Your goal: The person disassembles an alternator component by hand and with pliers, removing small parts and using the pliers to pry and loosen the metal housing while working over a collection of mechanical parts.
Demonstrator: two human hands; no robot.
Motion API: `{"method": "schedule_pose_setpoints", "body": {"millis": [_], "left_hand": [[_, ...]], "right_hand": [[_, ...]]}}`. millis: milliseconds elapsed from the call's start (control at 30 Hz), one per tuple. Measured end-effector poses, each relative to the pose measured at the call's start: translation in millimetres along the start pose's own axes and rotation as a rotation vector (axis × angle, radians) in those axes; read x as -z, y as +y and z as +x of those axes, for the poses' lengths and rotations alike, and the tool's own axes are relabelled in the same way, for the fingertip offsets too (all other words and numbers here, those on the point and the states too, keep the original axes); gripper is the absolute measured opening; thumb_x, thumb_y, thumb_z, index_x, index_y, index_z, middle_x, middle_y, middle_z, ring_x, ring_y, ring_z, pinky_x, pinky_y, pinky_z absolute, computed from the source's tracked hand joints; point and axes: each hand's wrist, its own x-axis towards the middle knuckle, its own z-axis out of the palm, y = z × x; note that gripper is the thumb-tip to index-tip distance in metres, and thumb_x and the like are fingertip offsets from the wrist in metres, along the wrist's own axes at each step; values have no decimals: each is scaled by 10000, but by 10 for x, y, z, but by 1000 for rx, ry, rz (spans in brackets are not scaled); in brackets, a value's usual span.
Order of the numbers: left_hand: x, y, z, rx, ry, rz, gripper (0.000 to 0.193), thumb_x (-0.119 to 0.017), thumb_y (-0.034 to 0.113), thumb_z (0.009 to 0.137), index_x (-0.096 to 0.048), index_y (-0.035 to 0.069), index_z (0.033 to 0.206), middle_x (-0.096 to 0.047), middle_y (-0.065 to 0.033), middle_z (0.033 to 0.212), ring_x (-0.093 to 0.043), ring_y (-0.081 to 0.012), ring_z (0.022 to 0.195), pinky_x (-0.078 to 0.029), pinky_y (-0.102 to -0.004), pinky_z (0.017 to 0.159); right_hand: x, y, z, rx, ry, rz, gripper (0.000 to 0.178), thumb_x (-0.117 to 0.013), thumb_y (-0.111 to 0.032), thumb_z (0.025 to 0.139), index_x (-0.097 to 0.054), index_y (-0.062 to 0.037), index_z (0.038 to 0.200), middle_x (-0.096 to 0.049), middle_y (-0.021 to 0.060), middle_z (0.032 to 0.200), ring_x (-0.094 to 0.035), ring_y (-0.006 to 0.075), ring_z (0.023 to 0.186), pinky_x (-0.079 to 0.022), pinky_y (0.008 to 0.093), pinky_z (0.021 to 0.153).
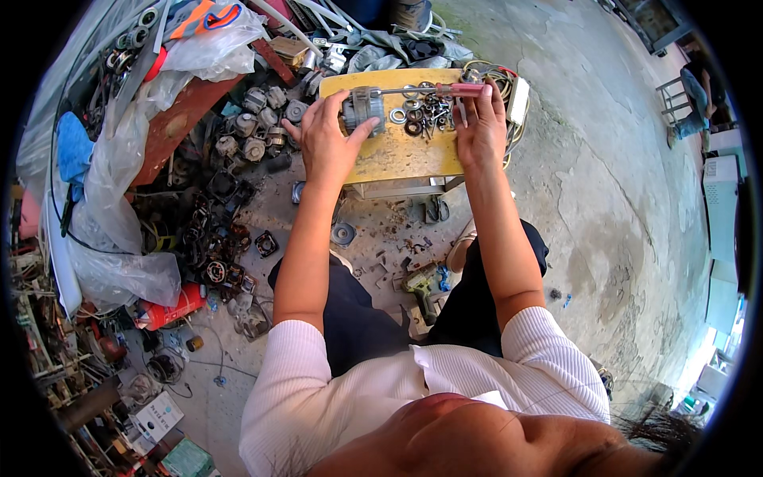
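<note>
My left hand (332, 141) is closed around a grey metal motor (366, 111) that lies on its side on the yellow tabletop (389, 163). In my right hand (483, 131) is a screwdriver (457, 90) with a translucent red handle. Its long shaft points left, and the tip meets the right end of the motor. Between my hands lie several loose screws (435, 115), and dark and shiny rings (412, 127) sit beside them on the table.
Left of the table is a heap of used motor parts (253, 131). A green cordless drill (421, 288) lies on the floor between my legs. A white power strip (517, 102) with coiled cables stands at the table's right edge. Far right, another person (693, 99) is partly visible.
</note>
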Motion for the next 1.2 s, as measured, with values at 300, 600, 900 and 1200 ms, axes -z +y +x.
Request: {"method": "schedule_pose_setpoints", "body": {"millis": [300, 600, 900, 1200], "left_hand": [[-23, -14, 18, -6, -17, 7, 637, -802, 470, 772, -567, 169, 1282, -630, -70, 1243, -498, -276, 1280, -85, -751, 1101], [-9, -8, 14, -3, -19, 7, 644, -803, 467, 774, -564, 169, 1292, -623, -75, 1259, -496, -276, 1284, -85, -752, 1099], [-6, -21, 6, -2, -18, 7, 654, -804, 467, 772, -562, 174, 1304, -624, -73, 1261, -495, -273, 1289, -87, -753, 1097], [-16, -10, 15, -8, -12, 14, 648, -798, 472, 776, -566, 184, 1309, -630, -66, 1254, -500, -269, 1283, -98, -753, 1094]], "right_hand": [[135, 80, 114, 11, -49, -1, 317, -593, -224, 1009, -548, -194, 1320, -645, -7, 1137, -617, 129, 1001, -489, 346, 878], [131, 45, 94, -17, -6, -88, 341, -581, -227, 1017, -518, -182, 1349, -632, -19, 1091, -613, 99, 963, -477, 329, 868], [-18, -18, -14, -73, 78, -97, 332, -593, -226, 1008, -527, -178, 1330, -634, 29, 1211, -615, 164, 1091, -489, 398, 950], [94, 47, 58, -29, -20, -34, 342, -574, -202, 1016, -506, -195, 1350, -630, 3, 1198, -611, 141, 1054, -477, 349, 896]]}}
